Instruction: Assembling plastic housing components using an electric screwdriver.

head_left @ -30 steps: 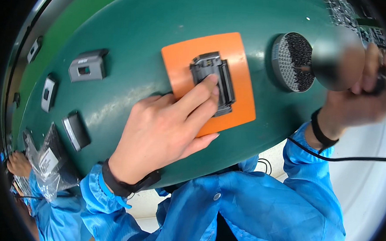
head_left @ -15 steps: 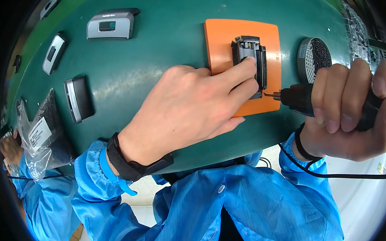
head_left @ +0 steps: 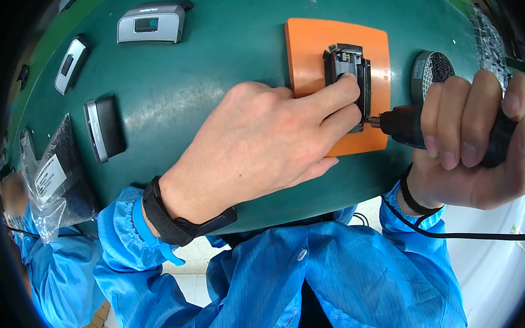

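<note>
My left hand (head_left: pixel 267 131) presses its bent fingers onto a black and grey plastic device housing (head_left: pixel 347 63), covering its lower part. The housing lies on an orange block (head_left: pixel 310 50) on the table. My right hand (head_left: pixel 475 130) is closed around a black electric screwdriver (head_left: pixel 401 125), held nearly level and pointing left. Its bit meets the housing's lower right edge, close to my left fingertips; the exact contact point is too small to make out. Just beyond my right hand stands a round dish (head_left: pixel 420 74) of small dark pieces, perhaps screws.
Grey and black device covers (head_left: pixel 151 24) lie across the left of the green table (head_left: pixel 221 43). A clear bag (head_left: pixel 66 177) of dark small parts rests at the left edge, beside a co-worker's blue sleeve (head_left: pixel 67 272). The screwdriver's black cord (head_left: pixel 478 236) crosses below my right wrist.
The screwdriver's bit has moved left, from a small gap beside the housing to its lower right edge. My left hand keeps its hold. The whole view has shifted slightly.
</note>
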Available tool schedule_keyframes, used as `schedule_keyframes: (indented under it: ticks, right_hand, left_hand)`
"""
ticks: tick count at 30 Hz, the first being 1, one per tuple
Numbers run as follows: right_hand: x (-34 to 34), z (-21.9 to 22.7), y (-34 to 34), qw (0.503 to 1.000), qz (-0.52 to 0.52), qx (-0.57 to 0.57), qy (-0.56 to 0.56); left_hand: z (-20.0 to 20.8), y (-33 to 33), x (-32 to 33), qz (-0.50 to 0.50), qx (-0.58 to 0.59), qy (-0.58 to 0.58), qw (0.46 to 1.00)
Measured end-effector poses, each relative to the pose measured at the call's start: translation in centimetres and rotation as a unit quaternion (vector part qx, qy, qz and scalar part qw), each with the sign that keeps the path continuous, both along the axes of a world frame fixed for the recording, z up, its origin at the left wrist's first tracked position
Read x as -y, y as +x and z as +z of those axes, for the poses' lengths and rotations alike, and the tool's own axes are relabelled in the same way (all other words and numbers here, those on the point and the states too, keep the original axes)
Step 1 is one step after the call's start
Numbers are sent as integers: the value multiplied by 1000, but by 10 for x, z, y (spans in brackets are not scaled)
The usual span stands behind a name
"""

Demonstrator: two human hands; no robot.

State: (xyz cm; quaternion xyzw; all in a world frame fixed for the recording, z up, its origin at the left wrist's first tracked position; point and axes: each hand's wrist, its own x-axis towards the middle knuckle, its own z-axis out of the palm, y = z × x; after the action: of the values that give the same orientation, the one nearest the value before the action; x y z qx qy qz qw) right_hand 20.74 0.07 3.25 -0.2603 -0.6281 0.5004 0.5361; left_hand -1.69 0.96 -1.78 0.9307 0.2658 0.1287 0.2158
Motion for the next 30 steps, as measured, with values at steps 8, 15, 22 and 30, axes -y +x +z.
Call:
schedule_keyframes:
  ticks: [8, 15, 22, 30]
  right_hand:
    - [3, -1, 15, 989, 113, -93, -13]
    - [15, -3, 10, 984, 49, -174, 7]
    - [11, -9, 23, 982, 86, -170, -1]
    - [18, 3, 11, 986, 46, -158, -5]
  left_hand:
    - [-6, 5, 6, 30, 45, 48, 997]
    - [-11, 9, 7, 58, 43, 81, 994]
    - [-12, 11, 5, 57, 58, 83, 993]
    - [-11, 10, 5, 59, 60, 94, 992]
